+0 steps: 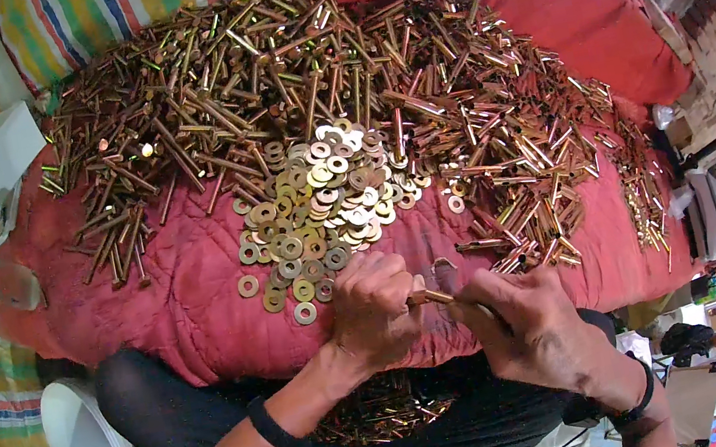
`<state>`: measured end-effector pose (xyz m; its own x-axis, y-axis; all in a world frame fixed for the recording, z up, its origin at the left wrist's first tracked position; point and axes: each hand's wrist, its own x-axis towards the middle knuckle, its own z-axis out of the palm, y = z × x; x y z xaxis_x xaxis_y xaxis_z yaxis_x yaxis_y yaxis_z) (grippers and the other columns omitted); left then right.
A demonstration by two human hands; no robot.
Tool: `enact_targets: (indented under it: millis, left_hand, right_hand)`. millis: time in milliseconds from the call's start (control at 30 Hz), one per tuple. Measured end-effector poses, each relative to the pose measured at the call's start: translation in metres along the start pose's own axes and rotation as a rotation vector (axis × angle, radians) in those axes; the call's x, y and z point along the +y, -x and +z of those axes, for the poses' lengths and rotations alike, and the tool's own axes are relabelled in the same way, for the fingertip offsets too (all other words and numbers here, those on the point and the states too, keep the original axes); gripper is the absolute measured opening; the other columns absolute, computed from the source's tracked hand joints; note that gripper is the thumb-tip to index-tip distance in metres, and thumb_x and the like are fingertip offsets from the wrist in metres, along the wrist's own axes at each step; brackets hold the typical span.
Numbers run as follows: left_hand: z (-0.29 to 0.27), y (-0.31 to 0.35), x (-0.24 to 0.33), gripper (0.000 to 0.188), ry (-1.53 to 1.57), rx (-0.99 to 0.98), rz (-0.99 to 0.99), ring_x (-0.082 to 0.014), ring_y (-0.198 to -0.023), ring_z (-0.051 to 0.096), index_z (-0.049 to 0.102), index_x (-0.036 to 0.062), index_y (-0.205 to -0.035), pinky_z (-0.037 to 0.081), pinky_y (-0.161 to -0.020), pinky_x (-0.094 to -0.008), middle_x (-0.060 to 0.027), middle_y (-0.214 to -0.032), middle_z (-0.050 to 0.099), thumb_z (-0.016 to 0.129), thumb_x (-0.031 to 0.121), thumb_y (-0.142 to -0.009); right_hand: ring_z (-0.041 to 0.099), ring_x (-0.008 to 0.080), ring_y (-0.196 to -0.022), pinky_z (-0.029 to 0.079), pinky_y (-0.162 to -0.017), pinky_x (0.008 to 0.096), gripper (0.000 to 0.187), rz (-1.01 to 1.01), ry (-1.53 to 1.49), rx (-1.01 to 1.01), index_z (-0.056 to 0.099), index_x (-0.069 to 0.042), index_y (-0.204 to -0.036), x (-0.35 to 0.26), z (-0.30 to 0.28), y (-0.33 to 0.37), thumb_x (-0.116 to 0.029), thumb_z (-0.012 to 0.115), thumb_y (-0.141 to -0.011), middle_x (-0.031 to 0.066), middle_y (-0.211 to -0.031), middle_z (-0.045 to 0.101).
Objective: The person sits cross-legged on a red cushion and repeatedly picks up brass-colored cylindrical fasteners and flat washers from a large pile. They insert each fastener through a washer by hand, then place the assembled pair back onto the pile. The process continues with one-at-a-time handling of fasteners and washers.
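A slim brass-coloured bolt (431,297) spans the gap between my hands above the near edge of the red quilt. My left hand (374,305), in a fist, grips its left end. The fingers of my right hand (532,325) are closed around the other end; whether a sleeve sits on it there is hidden. Just beyond my left hand lies a heap of flat brass washers (338,193). Behind it, to the left, rises a large pile of headed bolts (200,88). Thin metal tubes, seemingly sleeves (509,130), are heaped on the right.
The red quilt (188,316) covers the work surface. More metal pieces (383,418) lie below its front edge, between my legs. Stacked white tubs (86,444) stand lower left. A white box (10,149) and a clear container (7,283) line the left side. Cardboard (698,398) is at lower right.
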<state>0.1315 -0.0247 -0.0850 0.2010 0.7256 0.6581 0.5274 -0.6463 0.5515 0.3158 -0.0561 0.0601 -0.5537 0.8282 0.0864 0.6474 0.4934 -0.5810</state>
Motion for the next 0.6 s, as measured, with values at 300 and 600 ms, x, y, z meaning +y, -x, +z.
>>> enact_targets:
  millis: [300, 600]
  left_hand:
    - [-0.005, 0.005, -0.001, 0.037, 0.021, -0.079, -0.052, -0.0326, -0.065, 0.055, 0.053, 0.0078, -0.061, 0.044, -0.065, -0.0469, -0.0111, -0.068, 0.050, 0.063, 0.025, -0.093]
    - [-0.010, -0.001, -0.002, 0.038, 0.031, -0.107, -0.003, -0.0338, -0.066, 0.055, 0.054, 0.0059, -0.064, 0.046, -0.066, -0.0478, -0.0116, -0.070, 0.052, 0.065, 0.024, -0.096]
  right_hand:
    - [0.072, 0.0242, -0.069, 0.054, -0.063, 0.0330, 0.021, -0.074, -0.107, 0.296, 0.074, 0.000, -0.103, 0.007, -0.007, 0.001, 0.001, 0.082, -0.083, 0.0135, -0.083, 0.074]
    - [0.073, 0.0186, -0.074, 0.056, -0.068, 0.0321, 0.017, 0.120, -0.194, 0.322, 0.077, 0.002, -0.106, 0.010, -0.004, 0.019, -0.002, 0.080, -0.089, 0.0110, -0.089, 0.077]
